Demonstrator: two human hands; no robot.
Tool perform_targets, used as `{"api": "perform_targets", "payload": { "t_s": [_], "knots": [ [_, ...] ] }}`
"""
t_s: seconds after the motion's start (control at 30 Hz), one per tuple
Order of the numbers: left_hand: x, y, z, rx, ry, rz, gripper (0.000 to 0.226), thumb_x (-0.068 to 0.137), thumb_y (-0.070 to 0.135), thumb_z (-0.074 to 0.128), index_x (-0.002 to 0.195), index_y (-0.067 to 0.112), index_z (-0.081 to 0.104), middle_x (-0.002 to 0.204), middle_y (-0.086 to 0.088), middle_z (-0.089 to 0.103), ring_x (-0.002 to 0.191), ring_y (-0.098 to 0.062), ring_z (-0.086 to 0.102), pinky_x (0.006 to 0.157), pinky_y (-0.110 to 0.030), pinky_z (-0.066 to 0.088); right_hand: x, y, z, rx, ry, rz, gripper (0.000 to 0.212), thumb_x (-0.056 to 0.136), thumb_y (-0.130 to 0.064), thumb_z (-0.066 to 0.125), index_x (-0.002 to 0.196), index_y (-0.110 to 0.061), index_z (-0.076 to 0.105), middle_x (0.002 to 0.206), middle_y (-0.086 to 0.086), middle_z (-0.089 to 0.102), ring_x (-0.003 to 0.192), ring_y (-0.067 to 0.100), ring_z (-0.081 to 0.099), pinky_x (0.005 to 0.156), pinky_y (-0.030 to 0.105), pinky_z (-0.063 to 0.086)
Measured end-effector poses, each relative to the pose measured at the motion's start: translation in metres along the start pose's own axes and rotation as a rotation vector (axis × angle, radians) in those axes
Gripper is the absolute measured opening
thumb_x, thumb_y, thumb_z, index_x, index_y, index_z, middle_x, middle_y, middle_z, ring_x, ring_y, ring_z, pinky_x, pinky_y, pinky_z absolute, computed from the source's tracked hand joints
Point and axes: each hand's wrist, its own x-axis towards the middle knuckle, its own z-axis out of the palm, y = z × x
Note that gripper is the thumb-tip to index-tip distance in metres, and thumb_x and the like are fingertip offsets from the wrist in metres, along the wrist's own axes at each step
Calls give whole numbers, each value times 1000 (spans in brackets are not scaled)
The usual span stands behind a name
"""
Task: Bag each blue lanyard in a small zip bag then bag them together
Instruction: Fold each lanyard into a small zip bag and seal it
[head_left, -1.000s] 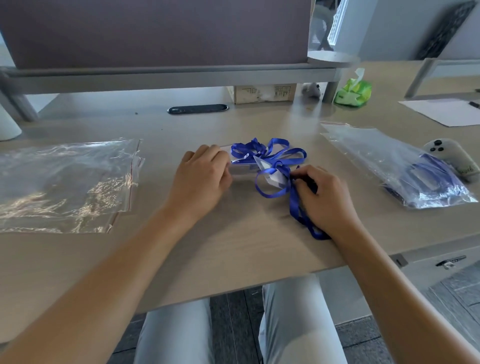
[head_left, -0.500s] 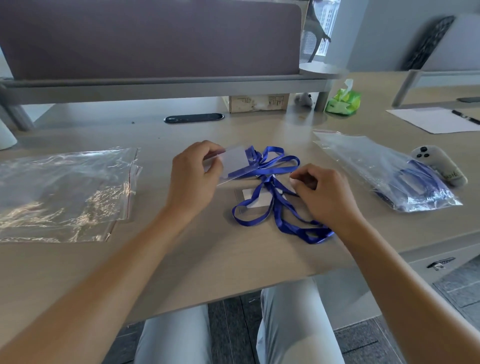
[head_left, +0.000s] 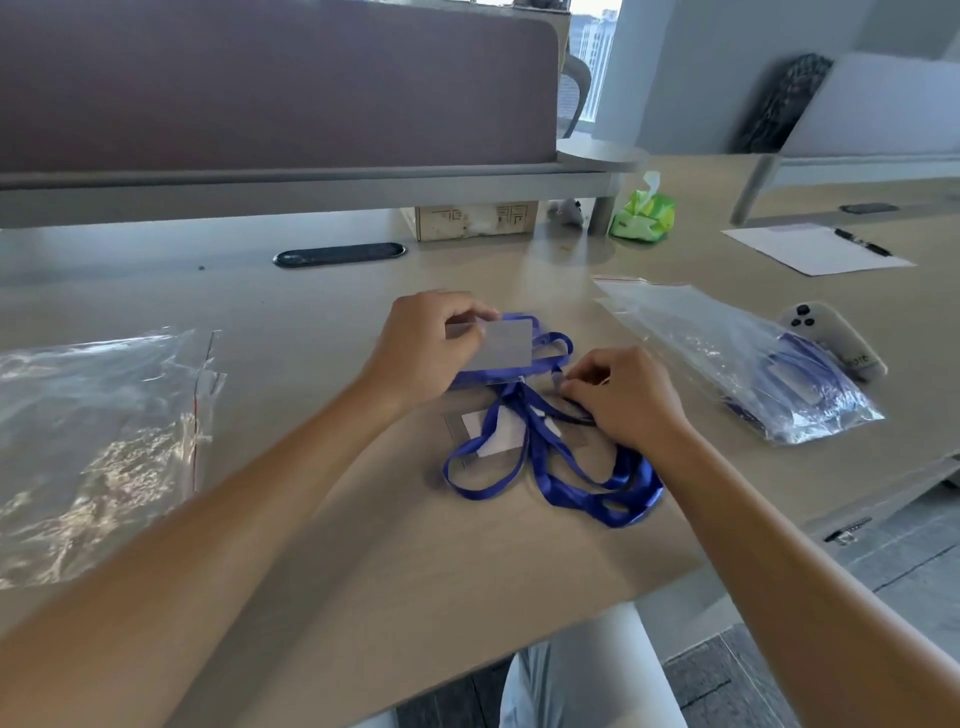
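A blue lanyard (head_left: 550, 467) lies in loose loops on the desk in front of me, over a clear badge sleeve with a white card (head_left: 493, 431). My left hand (head_left: 421, 353) pinches a small clear zip bag (head_left: 498, 345) and holds it just above the lanyard's far loops. My right hand (head_left: 623, 395) pinches the lanyard strap beside the bag's lower right corner. A bigger zip bag (head_left: 727, 353) to the right holds another blue lanyard (head_left: 800, 384).
A large flat zip bag (head_left: 98, 431) lies at the left. A white game controller (head_left: 831, 338) sits behind the right bag. Paper with a pen (head_left: 815, 249), a green tissue pack (head_left: 644, 215) and a cardboard box (head_left: 475, 221) stand farther back.
The bundled lanyard has spread out into loose loops on the desk. My left hand has lifted the small bag off the desk; my right hand has shifted along the strap toward the bag.
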Motion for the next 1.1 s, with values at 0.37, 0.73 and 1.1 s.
{"api": "perform_targets", "payload": {
  "t_s": [0.37,0.73,1.1],
  "knots": [
    [16,9,-24,-123,-150,24,14,89,8,73,98,20,76,90,13,73,84,9,65,70,-2,44,10,-46,-28,672,98,31,10,93,-17,75,94,-7,74,79,8,78,68,17,73,76,37,64],
    [17,23,-45,-227,15,25,27,86,15,77,107,26,65,86,4,72,79,-4,64,66,-9,42,4,-92,-43,429,35,-418,12,89,-13,79,89,-23,73,83,-1,75,74,8,67,73,31,58],
    [16,24,-42,-169,27,52,14,88,11,74,100,18,77,88,19,71,82,15,62,67,-3,43,5,-95,-36,400,85,-499,29,100,-45,55,87,-24,72,82,13,72,80,42,67,68,61,55]
  ]
}}
